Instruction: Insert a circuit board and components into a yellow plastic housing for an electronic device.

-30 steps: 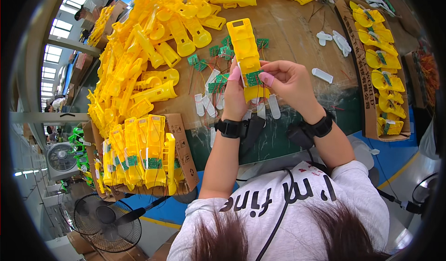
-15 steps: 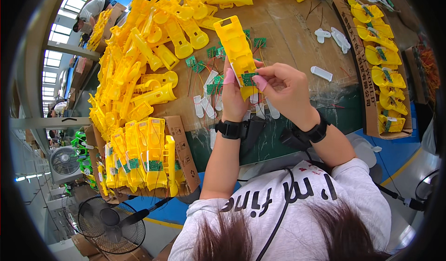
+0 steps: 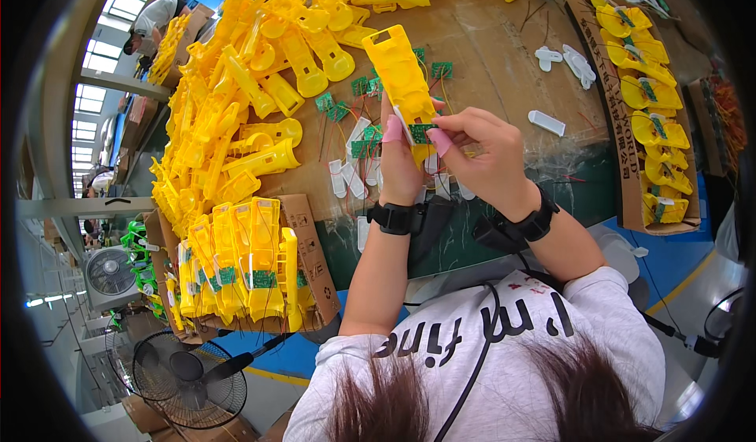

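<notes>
My left hand [image 3: 400,166] is closed around the lower part of a yellow plastic housing [image 3: 400,68], which stands tilted above the table. A small green circuit board [image 3: 420,133] sits at the lower part of the housing. Thumb and fingers of my right hand [image 3: 482,147] pinch the board's right edge; pink covers wrap both thumbs. A white strip shows along the housing's left side by my left thumb. Just beyond my hands lie more green circuit boards [image 3: 337,111] with thin wires, and white plastic pieces [image 3: 337,178].
Yellow housings [image 3: 236,80] are heaped at the left and far side. A cardboard box [image 3: 315,261] at the near left holds housings fitted with boards; a long carton [image 3: 614,119] on the right holds similar ones. A black fan [image 3: 189,379] stands at the lower left.
The housing has turned very slightly in my left hand. My right hand keeps its pinch at the circuit board; little else differs.
</notes>
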### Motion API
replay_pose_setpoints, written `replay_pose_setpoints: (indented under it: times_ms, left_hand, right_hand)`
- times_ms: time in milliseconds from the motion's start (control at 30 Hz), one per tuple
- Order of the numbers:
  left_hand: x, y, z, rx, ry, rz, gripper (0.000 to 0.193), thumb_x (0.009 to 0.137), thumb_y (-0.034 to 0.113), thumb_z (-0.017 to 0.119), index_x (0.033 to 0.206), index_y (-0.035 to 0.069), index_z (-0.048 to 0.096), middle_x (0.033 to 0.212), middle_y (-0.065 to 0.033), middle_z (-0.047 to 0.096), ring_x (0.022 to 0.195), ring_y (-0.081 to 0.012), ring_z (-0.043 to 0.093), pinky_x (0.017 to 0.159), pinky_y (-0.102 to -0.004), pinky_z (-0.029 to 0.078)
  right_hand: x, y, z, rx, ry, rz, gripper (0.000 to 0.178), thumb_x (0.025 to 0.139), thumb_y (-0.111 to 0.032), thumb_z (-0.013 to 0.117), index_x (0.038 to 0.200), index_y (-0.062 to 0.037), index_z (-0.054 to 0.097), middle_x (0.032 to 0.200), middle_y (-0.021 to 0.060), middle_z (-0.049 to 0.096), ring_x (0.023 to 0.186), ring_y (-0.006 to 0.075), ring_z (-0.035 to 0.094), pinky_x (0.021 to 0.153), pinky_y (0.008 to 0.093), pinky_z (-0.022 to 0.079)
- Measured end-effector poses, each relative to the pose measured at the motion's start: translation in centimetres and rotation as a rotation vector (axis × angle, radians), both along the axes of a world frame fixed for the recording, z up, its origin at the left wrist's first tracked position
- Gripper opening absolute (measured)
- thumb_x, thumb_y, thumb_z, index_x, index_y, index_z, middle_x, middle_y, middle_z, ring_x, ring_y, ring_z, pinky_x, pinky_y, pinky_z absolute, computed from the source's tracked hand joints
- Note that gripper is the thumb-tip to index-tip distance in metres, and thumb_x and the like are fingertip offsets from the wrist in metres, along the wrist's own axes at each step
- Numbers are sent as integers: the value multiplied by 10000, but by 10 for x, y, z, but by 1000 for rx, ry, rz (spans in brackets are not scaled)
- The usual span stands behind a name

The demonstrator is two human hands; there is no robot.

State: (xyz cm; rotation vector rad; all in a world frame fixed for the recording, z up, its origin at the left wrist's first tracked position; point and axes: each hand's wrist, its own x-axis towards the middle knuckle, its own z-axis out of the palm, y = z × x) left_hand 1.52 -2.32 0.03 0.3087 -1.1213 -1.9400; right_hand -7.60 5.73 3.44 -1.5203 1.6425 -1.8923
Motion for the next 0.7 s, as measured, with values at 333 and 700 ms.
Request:
replay_pose_setpoints:
  times_ms: [333, 700]
  left_hand:
    - [0, 3, 2, 159, 15, -66, 395, 938, 300, 246, 1274, 100, 303, 1070, -115, 525, 968, -213, 534, 848, -341, 437]
    - [-1, 0, -4, 47, 76, -119, 376, 938, 318, 238, 1205, 89, 370, 1026, -105, 528, 924, -195, 531, 832, -321, 439]
  right_hand:
    - [-3, -2, -5, 56, -236, 32, 115, 729, -24, 646, 829, 24, 618, 745, 102, 601, 618, 146, 622, 559, 224, 495]
    - [7, 3, -3, 57, 84, -117, 95, 734, -61, 635, 813, -16, 609, 730, 96, 586, 578, 212, 591, 517, 276, 474]
